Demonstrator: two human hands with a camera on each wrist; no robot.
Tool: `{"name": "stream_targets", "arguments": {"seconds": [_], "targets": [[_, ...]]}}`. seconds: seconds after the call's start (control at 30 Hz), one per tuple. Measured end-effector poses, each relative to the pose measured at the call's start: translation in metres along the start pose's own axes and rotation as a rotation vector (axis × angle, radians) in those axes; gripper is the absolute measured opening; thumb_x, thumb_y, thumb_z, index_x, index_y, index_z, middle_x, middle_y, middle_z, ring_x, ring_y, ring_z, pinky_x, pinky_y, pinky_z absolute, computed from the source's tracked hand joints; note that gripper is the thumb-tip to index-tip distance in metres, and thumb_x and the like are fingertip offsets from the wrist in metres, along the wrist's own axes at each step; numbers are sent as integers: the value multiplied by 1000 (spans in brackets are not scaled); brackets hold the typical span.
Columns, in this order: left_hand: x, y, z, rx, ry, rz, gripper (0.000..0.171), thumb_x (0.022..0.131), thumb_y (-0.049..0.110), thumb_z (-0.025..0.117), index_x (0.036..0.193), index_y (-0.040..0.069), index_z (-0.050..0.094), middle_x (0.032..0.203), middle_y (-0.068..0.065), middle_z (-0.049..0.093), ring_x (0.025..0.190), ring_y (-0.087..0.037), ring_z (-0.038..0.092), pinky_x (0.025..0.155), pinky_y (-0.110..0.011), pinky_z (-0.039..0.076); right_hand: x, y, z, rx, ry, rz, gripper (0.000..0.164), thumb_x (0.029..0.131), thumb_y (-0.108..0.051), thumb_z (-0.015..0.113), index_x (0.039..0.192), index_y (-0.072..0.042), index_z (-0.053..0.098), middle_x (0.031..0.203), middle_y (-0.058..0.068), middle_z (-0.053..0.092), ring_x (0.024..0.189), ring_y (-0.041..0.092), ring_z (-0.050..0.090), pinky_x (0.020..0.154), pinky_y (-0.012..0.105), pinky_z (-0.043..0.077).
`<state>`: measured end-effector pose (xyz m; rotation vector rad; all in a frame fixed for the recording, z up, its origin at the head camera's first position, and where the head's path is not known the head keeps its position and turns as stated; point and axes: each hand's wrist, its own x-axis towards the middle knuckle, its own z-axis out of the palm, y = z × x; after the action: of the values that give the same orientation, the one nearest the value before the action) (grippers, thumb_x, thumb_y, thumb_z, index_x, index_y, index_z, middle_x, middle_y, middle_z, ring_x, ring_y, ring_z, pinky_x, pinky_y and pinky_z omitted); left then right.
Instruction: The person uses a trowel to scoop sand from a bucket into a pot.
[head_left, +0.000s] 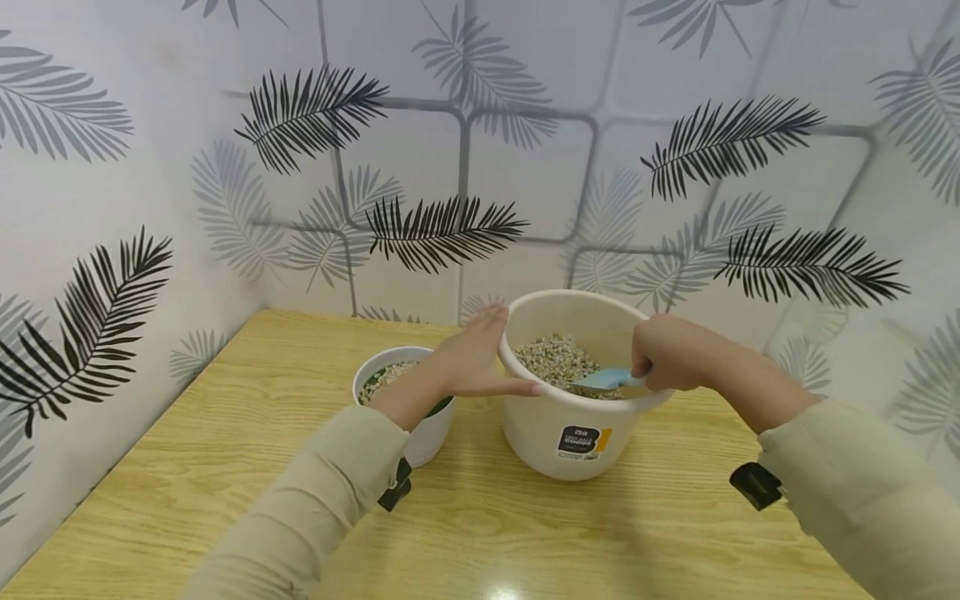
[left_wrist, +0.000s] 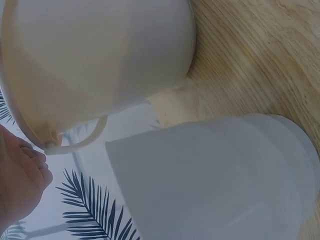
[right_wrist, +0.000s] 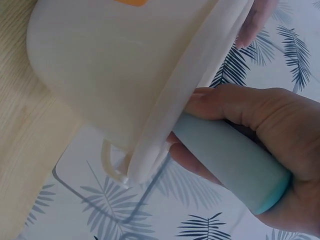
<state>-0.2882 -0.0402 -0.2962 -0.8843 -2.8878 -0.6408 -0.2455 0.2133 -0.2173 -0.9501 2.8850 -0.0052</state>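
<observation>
My right hand (head_left: 670,354) grips the light blue handle of a trowel (head_left: 609,379), its fingers wrapped round it in the right wrist view. The trowel's blade dips into pale granular potting grit (head_left: 557,360) inside a large cream bucket (head_left: 585,435), and its tip is hidden. At the bucket's left side, my left hand (head_left: 476,357) holds the rim, thumb along the front and fingers farther back near the side handle (left_wrist: 82,142). Beneath my left forearm stands a white pot (head_left: 427,437), partly covered, with a green lining and similar pale grit (head_left: 384,379) in it.
Both containers stand on a wood-grain table (head_left: 480,533). Behind it rises a wall (head_left: 525,183) with a feather-leaf pattern, and another wall borders the table's left side. A label (head_left: 582,442) is on the bucket's front.
</observation>
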Motion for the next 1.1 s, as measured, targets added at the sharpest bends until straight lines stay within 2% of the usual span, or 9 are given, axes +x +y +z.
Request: {"name": "stream_targets", "arguments": {"seconds": [0.1, 0.3, 0.43, 0.57, 0.7, 0.77, 1.0, 1.1], "targets": [[2, 3, 0, 12, -20, -24, 121, 69, 68, 65, 149, 2, 2, 156, -16, 4, 145, -26, 5, 116, -42, 15, 4, -2, -1, -6, -33, -5, 52, 69, 11, 60, 50, -21, 23, 52, -8, 13, 53, 9, 9, 49, 21, 14], [4, 4, 2, 19, -72, -51, 122, 71, 68, 63, 148, 2, -4, 156, -14, -5, 145, -25, -2, 117, -40, 11, 12, -3, 0, -3, -83, -32, 47, 61, 13, 51, 49, -21, 21, 51, -8, 11, 53, 9, 7, 50, 23, 10], [4, 5, 2, 9, -81, -58, 124, 70, 69, 63, 148, 3, -6, 156, -14, -8, 145, -24, -4, 117, -38, 9, 20, -3, 4, 32, -132, -31, 44, 61, 13, 47, 47, -20, 23, 50, -8, 12, 53, 9, 7, 51, 24, 9], [4, 5, 3, 4, -77, -62, 124, 70, 69, 63, 148, 2, -5, 156, -14, -7, 145, -23, -4, 117, -37, 8, 24, -3, 8, 71, -171, 15, 44, 65, 13, 49, 47, -19, 25, 50, -7, 14, 52, 10, 8, 50, 23, 11], [4, 4, 4, -1, -76, -65, 123, 70, 69, 63, 148, 2, -5, 156, -14, -7, 145, -24, -4, 117, -38, 7, 25, -5, 8, 44, -195, 62, 45, 66, 11, 52, 49, -19, 24, 51, -7, 13, 53, 10, 8, 50, 23, 11], [4, 3, 5, -7, -76, -66, 123, 70, 69, 63, 148, 2, -5, 156, -14, -7, 145, -24, -4, 117, -38, 7, 26, -4, 9, 41, -191, 58, 45, 64, 11, 52, 50, -19, 22, 52, -6, 11, 53, 10, 7, 51, 23, 10], [4, 3, 8, -26, -59, -54, 123, 71, 67, 64, 148, 2, -5, 156, -15, -6, 145, -24, -4, 117, -39, 9, 28, 3, 19, 25, -97, -113, 47, 62, 11, 53, 49, -20, 20, 52, -8, 10, 53, 9, 5, 53, 23, 9], [5, 2, 8, -19, -48, -49, 122, 71, 67, 64, 148, 2, -5, 156, -15, -6, 145, -24, -4, 117, -39, 9, 28, 5, 22, 14, -60, -136, 49, 62, 10, 55, 49, -20, 19, 52, -9, 9, 53, 9, 4, 53, 23, 8]]}}
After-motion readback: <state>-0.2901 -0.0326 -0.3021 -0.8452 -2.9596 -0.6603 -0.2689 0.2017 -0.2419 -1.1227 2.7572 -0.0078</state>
